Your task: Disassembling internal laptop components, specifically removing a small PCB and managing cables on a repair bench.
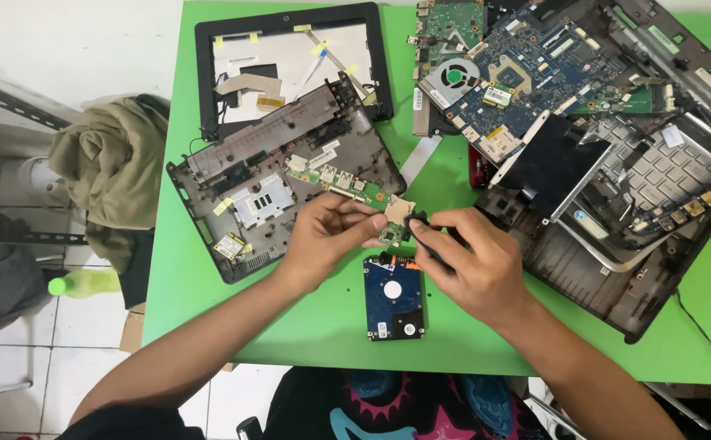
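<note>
Green tabletop (209, 301) spreads under my arms, over a white tiled floor. Nearest me lies a blue hard drive (394, 298), flat on the table just below my hands. Above it my left hand (327, 236) is curled, thumb and fingers pinched on a small green circuit board (394, 222) that I hold up off the table. My right hand (471, 262) meets it from the other side, fingers closed around something small and dark at the board's edge; I cannot tell what it is. Beyond my left hand sits an opened grey laptop base (278, 175), and behind that a black screen bezel (205, 73). Far right, a blue motherboard (518, 77) with a fan rests atop other stripped laptop shells (616, 269).
</note>
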